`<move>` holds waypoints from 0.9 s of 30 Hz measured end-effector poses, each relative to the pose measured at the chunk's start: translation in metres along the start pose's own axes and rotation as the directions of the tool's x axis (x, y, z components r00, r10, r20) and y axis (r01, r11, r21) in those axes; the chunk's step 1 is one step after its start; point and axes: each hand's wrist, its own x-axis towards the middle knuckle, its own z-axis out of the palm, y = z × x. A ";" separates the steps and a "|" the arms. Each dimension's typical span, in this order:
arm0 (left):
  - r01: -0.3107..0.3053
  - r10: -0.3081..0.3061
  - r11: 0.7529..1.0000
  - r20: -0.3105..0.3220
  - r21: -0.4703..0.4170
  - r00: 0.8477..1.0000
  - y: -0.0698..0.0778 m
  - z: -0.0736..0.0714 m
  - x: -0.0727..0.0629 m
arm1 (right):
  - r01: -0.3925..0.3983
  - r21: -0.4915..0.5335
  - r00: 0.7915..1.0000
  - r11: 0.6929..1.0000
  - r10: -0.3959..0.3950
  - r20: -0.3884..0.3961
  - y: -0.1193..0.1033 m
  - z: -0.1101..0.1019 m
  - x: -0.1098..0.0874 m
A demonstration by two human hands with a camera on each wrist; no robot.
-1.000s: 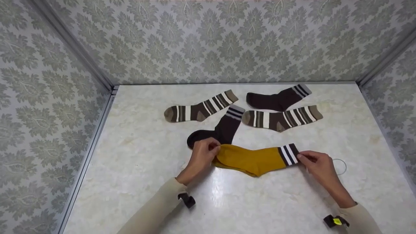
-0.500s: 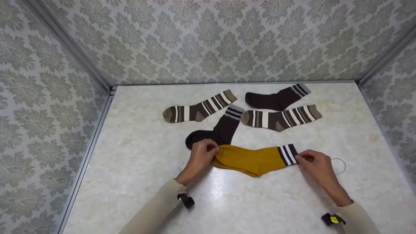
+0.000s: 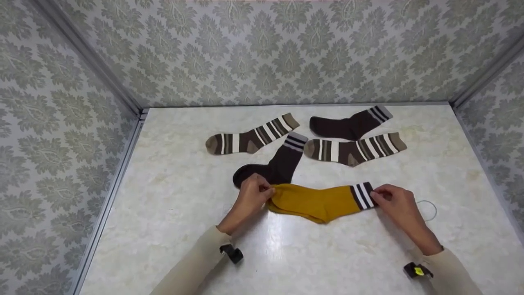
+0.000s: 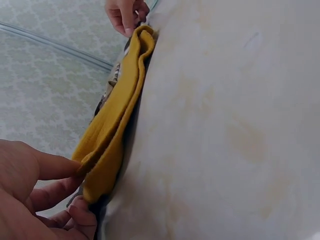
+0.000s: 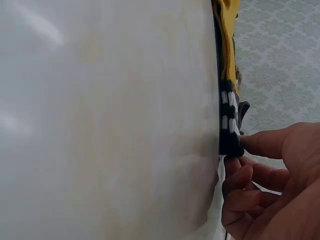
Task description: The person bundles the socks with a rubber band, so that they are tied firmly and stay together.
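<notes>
- Across the tabletop (image 3: pixel 184 246), mustard socks (image 3: pixel 311 200) lie nearly lengthwise from side to side, one over the other, toes to the left and dark, white-striped cuffs to the right.
- At the toe end of the mustard socks, the left hand (image 3: pixel 250 194) pinches the fabric between thumb and fingers.
- At the cuff end of the mustard socks, the right hand (image 3: pixel 400 205) pinches the edge, thumb on top.
- Just beyond the toe half of the mustard socks, a dark sock (image 3: pixel 282 164) lies bent, partly hidden by the left hand.
- Farther beyond the mustard socks are a left striped sock (image 3: pixel 241 141), a right striped sock (image 3: pixel 344 151) and, behind the latter, another dark sock (image 3: pixel 337 128).
- Right of the mustard socks, a thin ring (image 3: pixel 435 211) shows partly behind the right hand.
</notes>
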 end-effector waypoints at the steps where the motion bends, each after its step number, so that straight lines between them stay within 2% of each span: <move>1: 0.006 -0.006 1.000 0.006 -0.005 1.000 0.001 0.000 0.000 | -0.001 -0.005 1.000 1.000 0.001 0.001 -0.001 0.000 0.001; 4: 0.003 -0.003 1.000 0.010 0.008 1.000 0.005 -0.001 -0.001 | -0.002 -0.013 1.000 1.000 0.002 -0.003 -0.003 0.001 0.005; 9: -0.030 0.031 0.998 -0.019 0.048 0.999 0.010 -0.002 -0.004 | 0.010 -0.016 1.000 1.000 -0.010 -0.005 -0.007 0.004 0.011; 12: -0.043 0.045 0.999 -0.033 0.032 0.998 0.013 -0.004 -0.005 | 0.022 -0.027 1.000 0.999 -0.022 -0.014 -0.007 0.006 0.013; 16: -0.041 0.041 0.999 -0.014 -0.011 0.999 0.017 -0.008 -0.006 | 0.049 -0.038 0.998 0.998 -0.050 -0.033 -0.007 0.006 0.014; 18: -0.030 0.031 0.999 0.012 -0.021 0.999 0.028 -0.014 -0.009 | 0.055 -0.041 0.998 0.998 -0.057 -0.039 -0.007 0.005 0.014; 20: -0.040 0.040 0.999 0.012 -0.025 0.999 0.025 -0.013 -0.008 | 0.051 -0.037 0.998 0.998 -0.052 -0.039 -0.007 0.005 0.014; 21: -0.047 0.047 0.999 0.017 -0.015 0.999 0.030 -0.015 -0.009 | 0.048 -0.035 0.998 0.998 -0.049 -0.039 -0.007 0.006 0.014; 23: -0.060 0.060 0.998 0.023 -0.025 0.998 0.028 -0.015 -0.009 | 0.039 -0.030 0.998 0.999 -0.041 -0.039 -0.006 0.007 0.014; 25: -0.069 0.069 0.997 0.010 -0.029 0.998 0.013 -0.008 -0.005 | 0.036 -0.025 0.999 0.999 -0.037 -0.036 -0.005 0.009 0.014; 27: -0.076 0.076 0.997 -0.001 -0.015 0.997 0.008 -0.005 -0.004 | 0.036 -0.024 0.999 0.999 -0.037 -0.028 -0.005 0.009 0.015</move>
